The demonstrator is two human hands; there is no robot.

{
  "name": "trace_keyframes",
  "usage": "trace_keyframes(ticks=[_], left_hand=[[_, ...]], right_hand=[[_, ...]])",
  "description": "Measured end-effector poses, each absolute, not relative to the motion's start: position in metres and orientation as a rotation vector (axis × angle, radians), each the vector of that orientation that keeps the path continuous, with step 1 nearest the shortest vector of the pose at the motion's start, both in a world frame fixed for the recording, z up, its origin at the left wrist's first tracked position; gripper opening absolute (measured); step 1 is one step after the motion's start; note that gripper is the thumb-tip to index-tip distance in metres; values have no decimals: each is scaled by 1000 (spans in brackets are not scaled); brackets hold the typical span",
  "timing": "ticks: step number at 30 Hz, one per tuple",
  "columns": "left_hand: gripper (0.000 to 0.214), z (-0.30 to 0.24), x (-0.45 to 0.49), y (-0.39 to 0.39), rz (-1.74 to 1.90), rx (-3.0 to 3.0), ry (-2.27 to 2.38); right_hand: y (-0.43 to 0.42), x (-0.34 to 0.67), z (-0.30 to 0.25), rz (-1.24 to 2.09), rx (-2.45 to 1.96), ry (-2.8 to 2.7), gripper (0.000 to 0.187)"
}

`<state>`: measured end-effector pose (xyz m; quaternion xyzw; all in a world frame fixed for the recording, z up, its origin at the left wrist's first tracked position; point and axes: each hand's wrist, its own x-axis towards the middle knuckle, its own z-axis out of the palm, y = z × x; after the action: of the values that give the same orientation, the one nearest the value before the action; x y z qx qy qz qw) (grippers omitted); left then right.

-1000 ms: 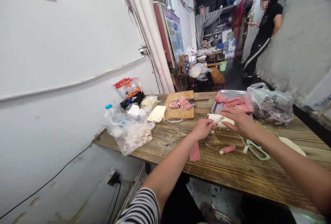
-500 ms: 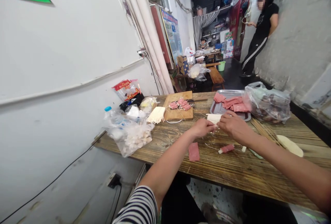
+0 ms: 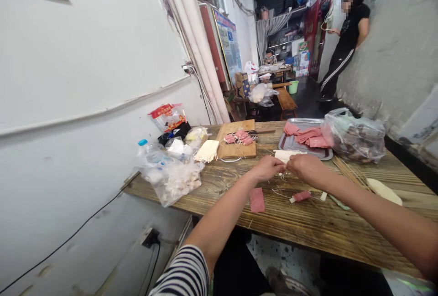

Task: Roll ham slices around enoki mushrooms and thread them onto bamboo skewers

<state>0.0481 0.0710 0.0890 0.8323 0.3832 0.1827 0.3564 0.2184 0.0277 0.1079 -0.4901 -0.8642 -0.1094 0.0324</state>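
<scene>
My left hand (image 3: 269, 168) and my right hand (image 3: 304, 168) meet over the middle of the table, fingertips pinched together. Between and just behind them shows a white bundle (image 3: 283, 155) that looks like enoki mushrooms; the fingers cover its near side. Thin pale bits lie below the fingertips. A flat pink meat slice (image 3: 257, 200) rests nearer the table edge, below my left hand. To its right lies a pink roll (image 3: 301, 196) with white ends, under my right wrist. Another enoki bunch (image 3: 207, 151) lies to the left beside the cutting board.
Several skewered rolls (image 3: 239, 137) sit on the cutting board (image 3: 236, 151). A metal tray (image 3: 285, 145) of pink slices stands beside a filled plastic bag (image 3: 357, 136). Bamboo skewers (image 3: 351, 171) lie at right; plastic bags (image 3: 171, 173) crowd the left. A person (image 3: 345, 43) leans against the wall.
The fingers of my right hand have come down and curled in, showing more of the white bundle behind them. My left hand stays almost in place.
</scene>
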Motion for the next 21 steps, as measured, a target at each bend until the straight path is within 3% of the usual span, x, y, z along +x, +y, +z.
trace_keyframes(ticks=[4,7,14,21], left_hand=[[30,83,43,71,591,2139,953],[29,78,42,67,791,2031,913],[26,60,43,51,1242,1842,918],[20,44,37,38,1365,1723,959]], right_hand=[[28,225,109,-89,-1486,-2572,34],[31,229,107,159,-1427,-2419,31],[31,219,100,1206,-1306,-1720,35],[27,200,89,1422,-1203,-1424,33]])
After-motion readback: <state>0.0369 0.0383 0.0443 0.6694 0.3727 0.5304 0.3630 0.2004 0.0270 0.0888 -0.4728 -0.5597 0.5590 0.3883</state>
